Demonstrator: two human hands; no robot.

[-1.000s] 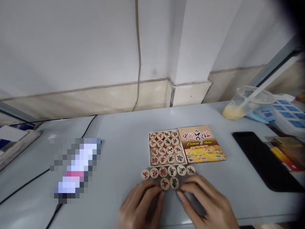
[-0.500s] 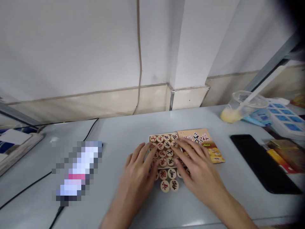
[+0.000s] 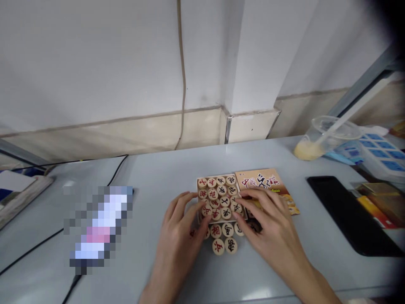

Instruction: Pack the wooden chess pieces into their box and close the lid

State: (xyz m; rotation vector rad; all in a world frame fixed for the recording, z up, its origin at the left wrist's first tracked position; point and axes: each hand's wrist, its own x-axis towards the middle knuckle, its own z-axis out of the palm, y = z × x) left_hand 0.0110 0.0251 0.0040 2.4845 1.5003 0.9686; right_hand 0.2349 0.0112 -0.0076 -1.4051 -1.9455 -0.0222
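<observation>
A shallow open box (image 3: pixel 216 175) holds rows of round wooden Chinese chess pieces, red characters on the left and black on the right. At its lower left, my left hand (image 3: pixel 182 230) has thumb and index finger closed around a red-marked chess piece (image 3: pixel 206 210). My right hand (image 3: pixel 268 219) likewise pinches a black-marked chess piece (image 3: pixel 236 207) at the box's lower right. Several loose pieces, among them a red one (image 3: pixel 218 246) and a black one (image 3: pixel 230 245), lie on the table in front of the box. My hands partly cover others.
The printed chess box lid (image 3: pixel 257 179) lies right of the box. Farther right are a black phone (image 3: pixel 351 215), a plastic cup (image 3: pixel 322 137) with a straw, and a blue-and-white tray (image 3: pixel 384 154). A lit, blurred phone (image 3: pixel 101 228) with a cable lies at left.
Both hands have drawn slightly apart and toward the box's near corners, uncovering more of the pieces in it. The view has shifted slightly.
</observation>
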